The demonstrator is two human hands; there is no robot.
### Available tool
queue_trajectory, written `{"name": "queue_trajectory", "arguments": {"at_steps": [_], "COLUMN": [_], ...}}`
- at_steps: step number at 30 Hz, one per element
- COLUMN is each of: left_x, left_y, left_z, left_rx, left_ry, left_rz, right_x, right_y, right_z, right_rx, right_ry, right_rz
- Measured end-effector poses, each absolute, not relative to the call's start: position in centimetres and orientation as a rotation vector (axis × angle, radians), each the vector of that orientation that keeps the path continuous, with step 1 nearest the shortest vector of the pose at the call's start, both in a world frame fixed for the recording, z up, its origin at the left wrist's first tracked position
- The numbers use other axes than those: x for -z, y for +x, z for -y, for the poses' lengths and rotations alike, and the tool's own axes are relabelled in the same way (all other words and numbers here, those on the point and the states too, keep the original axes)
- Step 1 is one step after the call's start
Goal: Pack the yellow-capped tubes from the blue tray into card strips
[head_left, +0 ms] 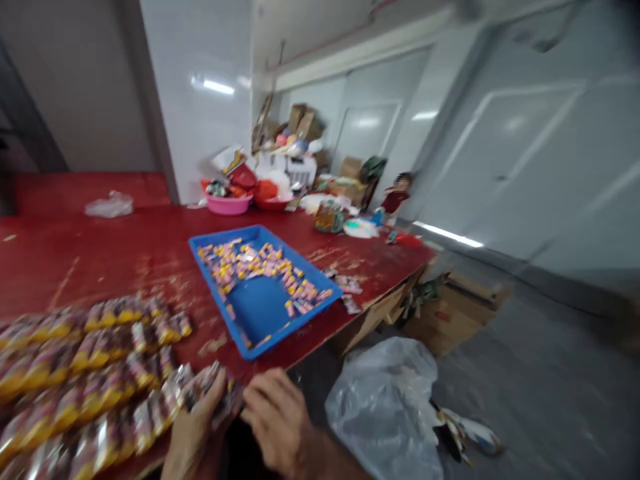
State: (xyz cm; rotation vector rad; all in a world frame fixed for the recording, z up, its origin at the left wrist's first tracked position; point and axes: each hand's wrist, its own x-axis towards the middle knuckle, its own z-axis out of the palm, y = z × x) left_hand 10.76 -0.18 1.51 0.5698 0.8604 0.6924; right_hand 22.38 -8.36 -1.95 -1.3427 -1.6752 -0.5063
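My left hand (197, 423) grips a small clear plastic packet (230, 400) with dark, purplish printing at the table's front edge. Curled in a pinch, my right hand (280, 417) is at the right end of the same packet. Motion blurs the packet, and its contents cannot be made out. To the left of my hands, rows of filled packets (95, 393) with yellow ends lie side by side on the red table (165, 260). Beyond my hands stands a blue tray (311, 268) with many small pink-and-yellow wrapped pieces, spread mostly along its far and right sides.
A pink basin (229, 205) and a red basin (273, 205) hold loose items at the back. Small wrappers (349, 285) lie right of the tray. On the floor are a clear plastic bag (385, 400) and an open cardboard box (450, 313). A person (397, 197) is at the far end.
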Motion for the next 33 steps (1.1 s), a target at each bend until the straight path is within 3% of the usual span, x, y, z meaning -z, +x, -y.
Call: {"name": "queue_trajectory", "arguments": {"at_steps": [11, 26, 33], "left_x": [-0.8, -0.2, 0.1], "left_y": [7.4, 5.3, 5.3], "left_z": [-1.4, -2.0, -1.0], "left_rx": [-0.973, -1.057, -1.017], "left_ry": [0.403, 0.270, 0.459], "left_rz": [-0.892, -0.994, -0.924], "right_x": [1.8, 1.7, 2.1], "right_y": [20.9, 19.5, 17.9], "right_z": [5.5, 3.4, 3.5], "right_rx": [0.166, 0.184, 0.204], "right_ry": [-1.250, -1.115, -1.260], "right_rz": [1.578, 1.812, 1.644]}}
